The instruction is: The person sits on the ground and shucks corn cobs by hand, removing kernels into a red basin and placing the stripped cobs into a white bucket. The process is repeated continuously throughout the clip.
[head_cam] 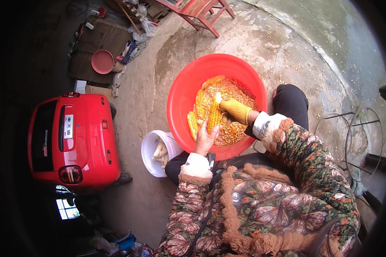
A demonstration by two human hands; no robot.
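Note:
My left hand (206,137), bare, grips the lower end of a yellow corn cob (215,116) over a big red plastic basin (184,86). Against the cob's upper part lies my right hand (234,110) in a yellow knit glove; its fingertips are partly hidden. The cob's top end shows white. Loose corn kernels (230,86) cover the basin's bottom. Other cobs with kernels rest among them: one at the left (192,124), one upright beside it (199,103), one at the top (213,82).
A white bucket (147,154) holding bare cobs (160,151) stands left of the basin. Farther left is a small red car (83,138). A red wooden chair (199,11) stands beyond the basin, kernels lie scattered on the concrete floor (296,64), and a wire frame (349,138) is at right.

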